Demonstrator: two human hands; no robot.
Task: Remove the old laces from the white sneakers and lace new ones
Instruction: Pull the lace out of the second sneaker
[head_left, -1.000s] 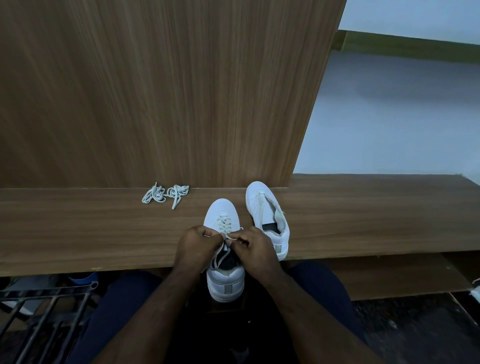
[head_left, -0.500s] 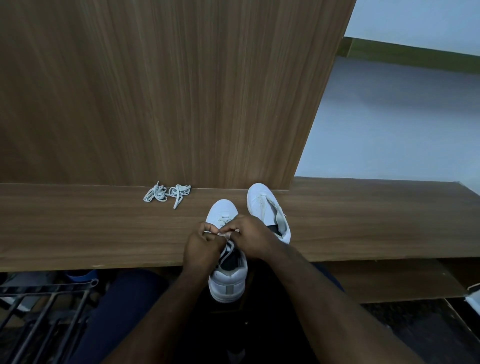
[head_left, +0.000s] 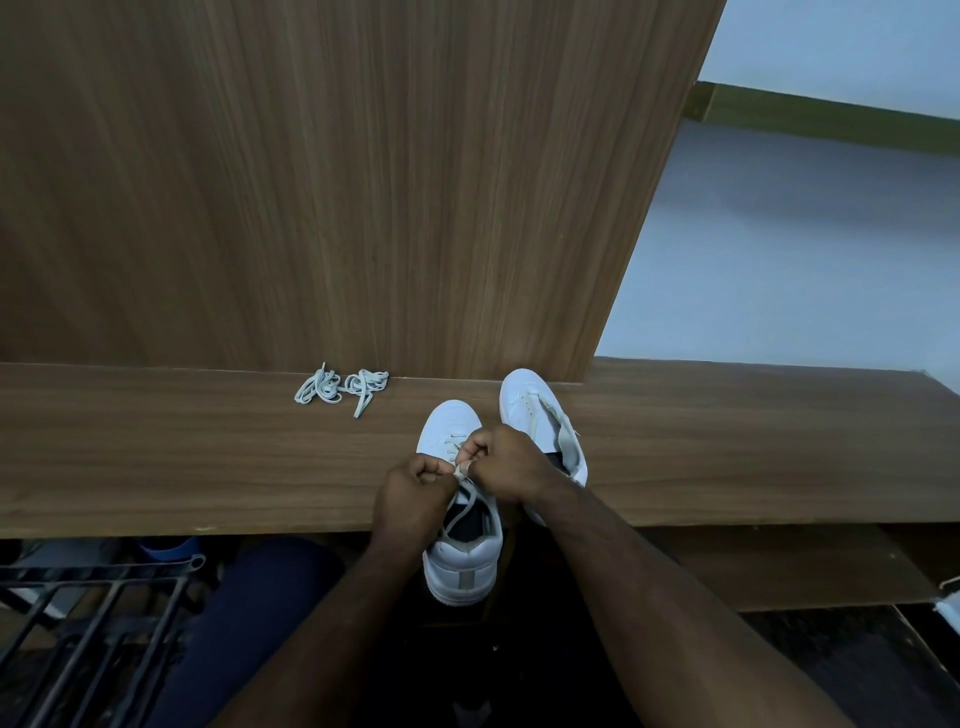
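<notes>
Two white sneakers stand on a wooden ledge (head_left: 208, 467). The near sneaker (head_left: 462, 561) hangs its heel over the ledge's front edge, and pale laces cross its eyelets. Over its tongue my left hand (head_left: 413, 493) and my right hand (head_left: 506, 467) meet, each pinching the lace (head_left: 460, 470) between curled fingers. A loose lace end trails down into the shoe's opening. The far sneaker (head_left: 535, 410) sits just behind and to the right, its tongue slack and no lace visible in it. A bundle of loose laces (head_left: 340, 387) lies on the ledge to the left, by the wooden panel.
A tall wooden panel (head_left: 337, 182) rises behind the ledge. A pale wall lies to the right. Below the ledge at the left stands a dark metal rack (head_left: 93, 613); a lower wooden shelf (head_left: 779, 566) runs at the right. My legs in dark trousers are beneath.
Both hands have moved up along the near sneaker toward its toe and closed together over the lace. The view has shifted slightly.
</notes>
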